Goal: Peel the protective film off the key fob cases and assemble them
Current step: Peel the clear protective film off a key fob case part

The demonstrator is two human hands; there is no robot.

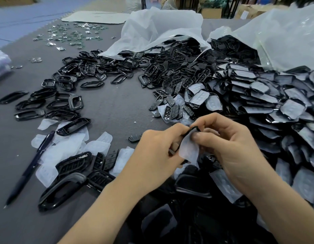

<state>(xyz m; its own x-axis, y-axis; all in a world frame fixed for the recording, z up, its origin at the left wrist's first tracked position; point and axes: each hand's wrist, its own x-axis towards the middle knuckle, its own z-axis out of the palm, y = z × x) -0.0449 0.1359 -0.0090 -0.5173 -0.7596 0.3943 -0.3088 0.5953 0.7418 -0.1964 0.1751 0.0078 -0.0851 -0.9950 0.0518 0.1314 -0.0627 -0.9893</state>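
Left hand (pixel 152 155) and right hand (pixel 228 147) pinch one case piece (pixel 193 129), its film (pixel 188 151) half-lifted. Peeled films (pixel 68 147) lie lower left; the large filmed pile (pixel 275 106) at right apparently remains.

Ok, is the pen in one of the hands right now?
No, the pen lies on the table, apart from the left hand and right hand, which both pinch a black case part with white film hanging.

There are one left hand (pixel 152 155) and one right hand (pixel 231 147), one dark blue pen (pixel 30 167), two translucent white plastic bags (pixel 158 30), one flat pale sheet (pixel 94 17), and black key fob frames (pixel 90 66), film-covered black shells (pixel 293 108), peeled white film pieces (pixel 70 147) and small shiny bits (pixel 77 35) all beyond counting.
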